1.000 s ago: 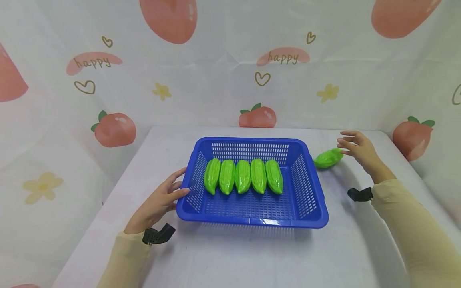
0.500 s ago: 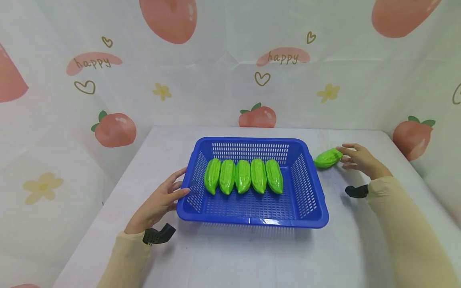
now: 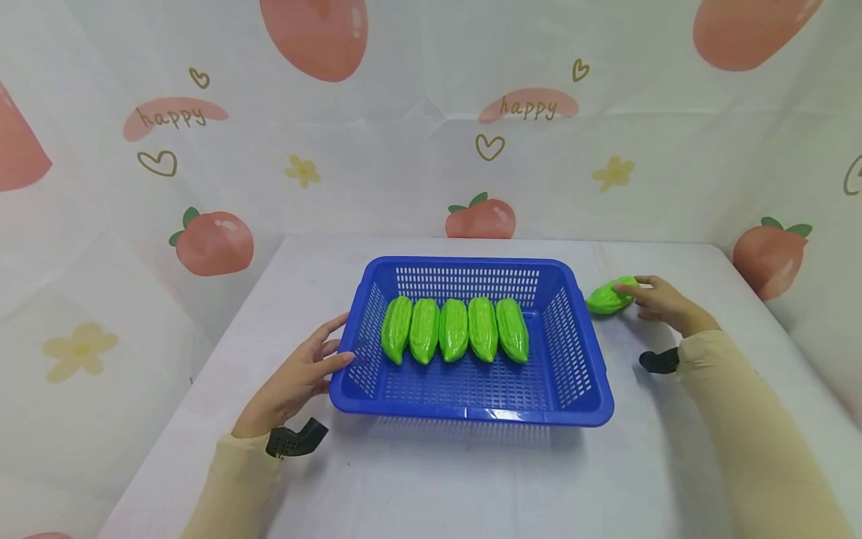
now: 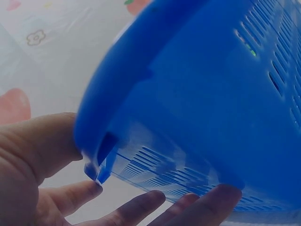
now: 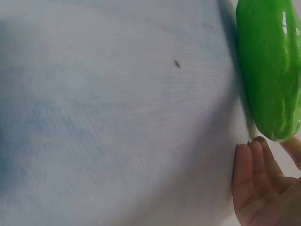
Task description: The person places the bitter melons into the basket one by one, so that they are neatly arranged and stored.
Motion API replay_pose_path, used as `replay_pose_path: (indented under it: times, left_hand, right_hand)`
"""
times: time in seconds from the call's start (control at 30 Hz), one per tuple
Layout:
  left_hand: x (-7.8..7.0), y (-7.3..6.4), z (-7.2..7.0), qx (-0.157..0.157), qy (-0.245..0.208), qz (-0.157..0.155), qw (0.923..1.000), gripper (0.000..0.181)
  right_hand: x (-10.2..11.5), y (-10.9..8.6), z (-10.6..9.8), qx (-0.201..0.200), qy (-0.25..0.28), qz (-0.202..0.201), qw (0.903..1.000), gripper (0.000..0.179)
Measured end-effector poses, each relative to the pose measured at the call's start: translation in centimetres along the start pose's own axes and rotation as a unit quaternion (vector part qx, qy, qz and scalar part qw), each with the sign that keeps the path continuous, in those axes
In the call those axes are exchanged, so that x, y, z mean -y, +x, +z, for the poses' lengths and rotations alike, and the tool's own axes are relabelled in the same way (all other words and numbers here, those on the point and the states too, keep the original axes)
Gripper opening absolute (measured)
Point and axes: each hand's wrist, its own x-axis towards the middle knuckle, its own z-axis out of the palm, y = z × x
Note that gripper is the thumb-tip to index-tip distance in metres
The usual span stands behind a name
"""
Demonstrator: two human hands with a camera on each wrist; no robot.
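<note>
A blue plastic basket (image 3: 417, 413) with slotted walls stands mid-table, a row of several green ridged bitter gourds (image 3: 453, 331) lying inside it. My left hand (image 3: 299, 378) holds its left side. In the left wrist view, the thumb lies at the basket rim (image 4: 117, 75) and the fingers reach below along the wall. Right of the basket, one more bitter gourd (image 3: 606, 298) rests on the table. My right hand (image 3: 667, 305) is at its right end, one finger lying over the top. In the right wrist view, the fingers (image 5: 261, 165) are extended beside the tip of the gourd (image 5: 273, 66).
The white-covered table (image 3: 431, 486) runs back to a patterned cloth backdrop (image 3: 377, 165). A black wrist camera (image 3: 296, 438) is strapped at the left wrist, another black camera (image 3: 658, 361) at the right. The loose gourd lies close to the basket's right wall.
My right hand has come down and moved left, from above the loose bitter gourd's right end to touching it. The left hand, basket and gourds inside stay put.
</note>
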Motion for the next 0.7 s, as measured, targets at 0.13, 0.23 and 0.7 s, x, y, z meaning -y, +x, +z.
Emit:
replay_pose_path:
  times: [0.13, 0.23, 0.7]
  left_hand:
    - [0.0, 0.0, -0.1, 0.003, -0.001, 0.002, 1.0000, 0.078]
    - [0.1, 0.0, -0.1, 0.007, -0.001, 0.005, 1.0000, 0.077]
    - [0.1, 0.1, -0.1, 0.001, 0.001, -0.002, 1.0000, 0.078]
  right_hand:
    - [0.1, 0.0, 0.1, 0.003, -0.030, -0.001, 0.9995, 0.097]
    - [0.1, 0.0, 0.3, -0.001, -0.035, -0.004, 0.9994, 0.096]
    - [0.2, 0.4, 1.7, -0.057, 0.023, -0.069, 0.9957, 0.095]
